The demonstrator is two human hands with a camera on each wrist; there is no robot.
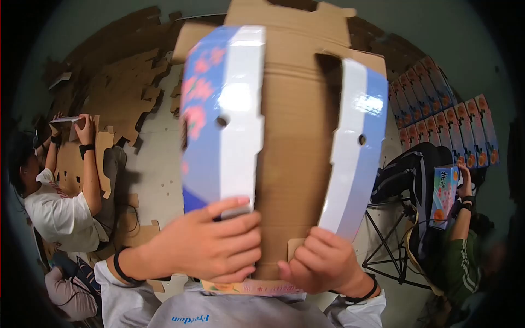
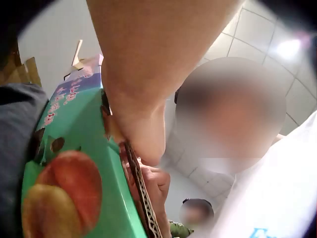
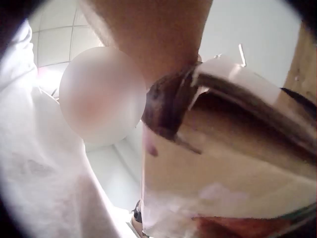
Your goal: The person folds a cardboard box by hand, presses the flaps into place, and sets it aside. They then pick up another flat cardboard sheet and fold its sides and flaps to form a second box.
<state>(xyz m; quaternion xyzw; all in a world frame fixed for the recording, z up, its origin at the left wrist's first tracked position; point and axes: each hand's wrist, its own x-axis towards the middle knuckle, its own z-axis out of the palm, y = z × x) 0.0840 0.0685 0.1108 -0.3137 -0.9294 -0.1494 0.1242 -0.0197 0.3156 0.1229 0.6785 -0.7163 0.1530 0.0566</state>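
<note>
A cardboard gift box point(image 1: 290, 164) sits in front of the person, its plain brown inside facing up. Its left flap point(image 1: 240, 120) is white and blue with pink blossoms, and its right flap point(image 1: 355, 115) is white and blue; each has a small round hole. The left hand point(image 1: 208, 240) grips the near end of the left flap, fingers bent over its inner edge. At the near end of the right flap, the right hand point(image 1: 325, 262) holds on with curled fingers. The left wrist view shows the box's green side point(image 2: 99, 124) with printed peaches.
At left another person point(image 1: 65, 202) handles a piece of cardboard beside flattened brown cardboard sheets point(image 1: 109, 93) on the floor. At right a seated person holds a printed box point(image 1: 444, 197), near rows of finished-looking boxes point(image 1: 448, 131). A black-legged stool point(image 1: 383, 246) stands close by.
</note>
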